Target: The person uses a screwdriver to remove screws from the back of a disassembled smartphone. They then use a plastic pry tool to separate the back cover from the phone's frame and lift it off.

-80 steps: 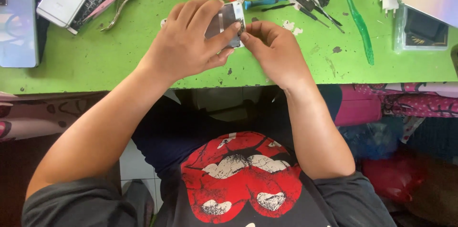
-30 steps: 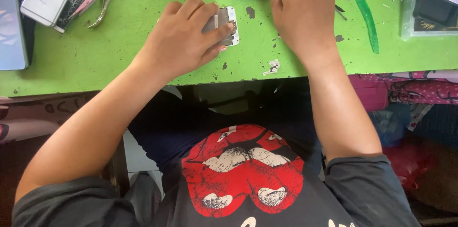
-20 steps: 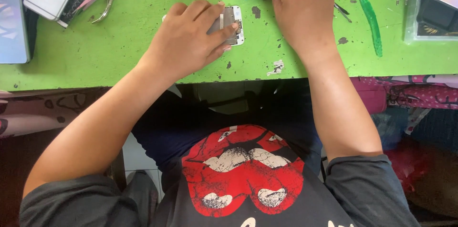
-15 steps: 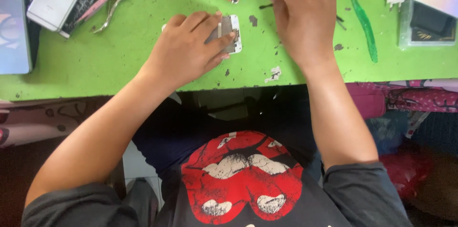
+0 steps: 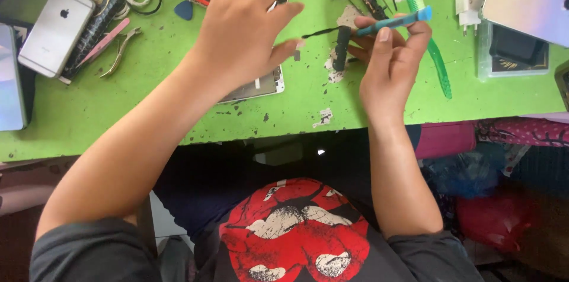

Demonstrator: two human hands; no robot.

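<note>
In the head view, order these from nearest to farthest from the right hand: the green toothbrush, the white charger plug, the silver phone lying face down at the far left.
1. Green toothbrush: just right of the right hand, almost touching.
2. White charger plug: farther right, toward the table's back.
3. Silver phone: far left, beyond the left hand.

Both bare arms reach forward, the left hand held up flat with its fingers spread and pointing right, the right hand curled with thumb and fingertips pinched together, palm turned toward the left hand, the two hands close but apart.
</note>
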